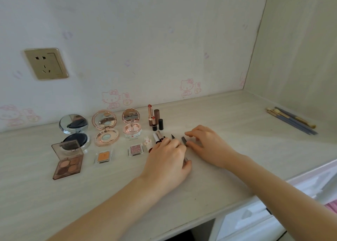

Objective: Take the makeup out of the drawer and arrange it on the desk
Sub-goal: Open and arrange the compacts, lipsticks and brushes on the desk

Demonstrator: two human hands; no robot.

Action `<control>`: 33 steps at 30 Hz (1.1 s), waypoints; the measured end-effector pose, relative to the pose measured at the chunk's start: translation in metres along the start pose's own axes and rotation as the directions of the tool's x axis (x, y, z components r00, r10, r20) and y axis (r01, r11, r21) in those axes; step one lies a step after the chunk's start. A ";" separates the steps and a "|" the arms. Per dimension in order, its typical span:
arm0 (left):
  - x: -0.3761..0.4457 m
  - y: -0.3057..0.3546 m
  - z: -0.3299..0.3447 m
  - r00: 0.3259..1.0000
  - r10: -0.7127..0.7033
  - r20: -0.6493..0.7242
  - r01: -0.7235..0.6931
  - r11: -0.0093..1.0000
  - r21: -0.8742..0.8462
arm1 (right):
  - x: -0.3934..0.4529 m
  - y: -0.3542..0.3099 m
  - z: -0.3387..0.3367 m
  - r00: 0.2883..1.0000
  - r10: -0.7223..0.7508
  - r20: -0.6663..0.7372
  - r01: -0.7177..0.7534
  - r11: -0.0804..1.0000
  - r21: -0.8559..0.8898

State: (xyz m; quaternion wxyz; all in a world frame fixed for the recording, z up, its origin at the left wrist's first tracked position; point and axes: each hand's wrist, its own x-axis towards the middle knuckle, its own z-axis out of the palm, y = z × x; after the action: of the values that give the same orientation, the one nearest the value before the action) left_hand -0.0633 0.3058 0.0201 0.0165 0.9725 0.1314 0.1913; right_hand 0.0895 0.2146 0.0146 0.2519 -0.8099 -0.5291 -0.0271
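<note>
- Pale desk [228, 124] under cartoon-print wallpaper is carrying compacts and palettes at centre left.
- Eyeliner pen [172, 137], centre frame: seeming light, stiff, prone to rolling; best pinched mid-barrel.
- Left hand [166, 160] is gripping it.
- Right hand [206, 144], just right, is pinching its grey cap [184, 141].

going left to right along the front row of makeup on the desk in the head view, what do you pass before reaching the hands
brown eyeshadow quad → orange single eyeshadow → pink glitter single eyeshadow → left hand → right hand
</note>
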 end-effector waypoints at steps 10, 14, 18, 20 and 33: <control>0.015 0.008 -0.004 0.999 0.044 0.012 -0.043 0.994 -0.101 | -0.028 0.019 -0.031 0.999 0.011 0.046 -0.008 0.997 -0.079; 0.030 0.019 -0.002 0.995 0.087 0.040 -0.081 0.986 -0.143 | -0.049 0.038 -0.049 0.997 0.063 0.041 -0.058 0.991 -0.119; 0.047 0.037 0.005 0.988 0.138 0.062 -0.125 0.975 -0.184 | -0.069 0.062 -0.069 0.992 0.127 0.013 -0.123 0.981 -0.153; 0.059 0.049 0.010 0.984 0.156 0.084 -0.137 0.970 -0.199 | -0.080 0.074 -0.079 0.988 0.157 -0.007 -0.156 0.972 -0.173; 0.146 0.121 0.057 0.922 0.364 0.132 -0.346 0.928 -0.138 | -0.118 0.153 -0.129 0.939 0.343 -0.041 -0.341 0.902 -0.263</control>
State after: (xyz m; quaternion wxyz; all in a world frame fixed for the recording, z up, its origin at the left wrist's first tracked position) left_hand 0.1187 0.2279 0.0314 0.0461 0.9897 -0.0596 0.1220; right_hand 0.1993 0.0105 0.0321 0.1402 -0.9165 -0.3711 -0.0509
